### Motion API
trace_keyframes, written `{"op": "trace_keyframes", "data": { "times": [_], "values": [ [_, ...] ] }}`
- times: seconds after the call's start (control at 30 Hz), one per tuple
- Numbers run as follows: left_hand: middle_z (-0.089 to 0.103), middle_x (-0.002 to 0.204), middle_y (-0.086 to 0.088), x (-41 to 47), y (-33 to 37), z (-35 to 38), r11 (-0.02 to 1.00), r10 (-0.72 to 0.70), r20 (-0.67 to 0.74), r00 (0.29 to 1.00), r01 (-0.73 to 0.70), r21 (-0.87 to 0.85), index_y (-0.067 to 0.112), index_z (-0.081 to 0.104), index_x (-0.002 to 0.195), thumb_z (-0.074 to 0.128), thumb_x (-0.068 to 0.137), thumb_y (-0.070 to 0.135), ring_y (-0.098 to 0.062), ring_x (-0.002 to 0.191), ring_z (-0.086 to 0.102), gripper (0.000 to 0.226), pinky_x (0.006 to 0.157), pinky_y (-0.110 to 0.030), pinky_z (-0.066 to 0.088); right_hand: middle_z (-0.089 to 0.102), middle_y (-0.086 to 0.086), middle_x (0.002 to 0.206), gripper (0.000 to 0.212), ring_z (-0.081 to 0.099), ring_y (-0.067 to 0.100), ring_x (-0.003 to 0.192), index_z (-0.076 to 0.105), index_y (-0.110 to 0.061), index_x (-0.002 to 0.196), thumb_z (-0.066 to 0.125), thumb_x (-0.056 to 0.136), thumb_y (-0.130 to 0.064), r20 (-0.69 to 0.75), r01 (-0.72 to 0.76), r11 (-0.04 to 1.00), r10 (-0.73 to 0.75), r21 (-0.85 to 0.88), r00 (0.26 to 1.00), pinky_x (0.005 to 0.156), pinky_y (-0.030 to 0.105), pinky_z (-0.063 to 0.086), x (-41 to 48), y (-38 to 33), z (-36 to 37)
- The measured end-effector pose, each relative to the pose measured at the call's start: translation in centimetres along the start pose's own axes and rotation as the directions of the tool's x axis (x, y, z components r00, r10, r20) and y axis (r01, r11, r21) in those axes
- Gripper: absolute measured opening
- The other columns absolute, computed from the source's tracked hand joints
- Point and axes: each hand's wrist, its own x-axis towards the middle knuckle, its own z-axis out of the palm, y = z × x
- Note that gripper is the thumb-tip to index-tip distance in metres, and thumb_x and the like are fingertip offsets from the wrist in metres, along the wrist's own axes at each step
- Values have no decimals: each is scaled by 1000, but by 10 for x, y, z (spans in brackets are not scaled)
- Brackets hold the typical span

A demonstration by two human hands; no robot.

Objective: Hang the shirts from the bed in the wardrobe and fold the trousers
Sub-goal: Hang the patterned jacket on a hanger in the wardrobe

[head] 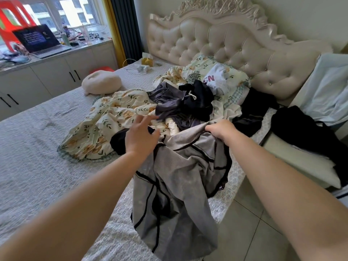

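The right hand gripped a grey garment hanging over the bed edge. The left hand hovered beside it, fingers spread.

Both arms extended forward, left hand open, fingers spread and slightly bent, right hand fisted, grey garment bunched inside its fingers.

A daylit window tops white cabinets, a cream tufted headboard meets the wall, floor apparently tiled.
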Motion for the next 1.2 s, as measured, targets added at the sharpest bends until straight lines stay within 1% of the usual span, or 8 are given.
{"op": "trace_keyframes", "data": {
  "times": [0.23,0.33,0.47,0.6,0.73,0.83,0.9,1.2],
  "values": [
    [51,137,8,-14,35,20,979,204,303,931,-189,-79,38,41,140,71,70,61,-17,119,52,80,91,-31,44,66,10,93,31,63,26,86,66,-10,92,53,91,-39,396,-106,875,-103,473,913,77,35,50,-25,-32,1],
    [66,108,4,-20,37,30,985,170,339,925,-150,-85,32,57,127,68,80,47,-20,100,60,51,75,-30,46,67,5,69,37,64,18,59,62,-12,83,46,94,-44,506,-208,765,-173,610,845,53,25,52,-28,-34,4],
    [70,87,-4,-17,28,32,972,22,336,942,59,-228,13,70,94,52,91,26,-23,87,62,22,78,-38,49,56,4,106,44,56,17,93,53,-19,119,51,90,-52,192,59,839,-191,541,963,93,36,45,-13,-14,12],
    [66,77,-7,-9,18,32,914,-162,331,929,268,-304,5,69,88,50,91,27,-22,74,58,29,66,-32,44,56,-4,100,49,55,13,91,54,-24,119,63,80,-53,-231,463,807,-403,366,885,82,28,47,-20,14,31],
    [58,72,-8,-3,16,28,801,-281,333,900,411,-435,-2,67,90,51,91,29,-21,69,51,34,67,-32,40,57,-4,120,63,53,14,108,50,-19,128,71,75,-48,13,412,897,-419,162,908,90,33,46,-30,30,71],
    [67,76,-6,-1,15,21,788,-268,333,904,405,-465,11,71,83,53,90,31,-21,74,59,29,73,-34,49,62,1,79,17,55,19,80,61,-15,80,58,91,-28,2,327,904,-341,276,940,65,25,42,-24,35,75],
    [70,79,0,2,10,12,836,-240,298,924,353,-420,23,72,78,54,90,34,-17,77,61,24,73,-31,49,50,-4,65,33,47,16,71,47,-18,62,51,95,-22,-68,346,890,-341,297,938,55,25,30,-19,27,56],
    [68,91,-3,28,20,-24,987,-3,58,998,12,-159,24,66,92,50,95,37,-25,85,57,21,70,-34,44,56,-16,68,23,52,-9,59,58,-24,76,68,80,-45,-42,650,729,-658,214,752,56,10,38,-43,-63,-78]
  ]
}}
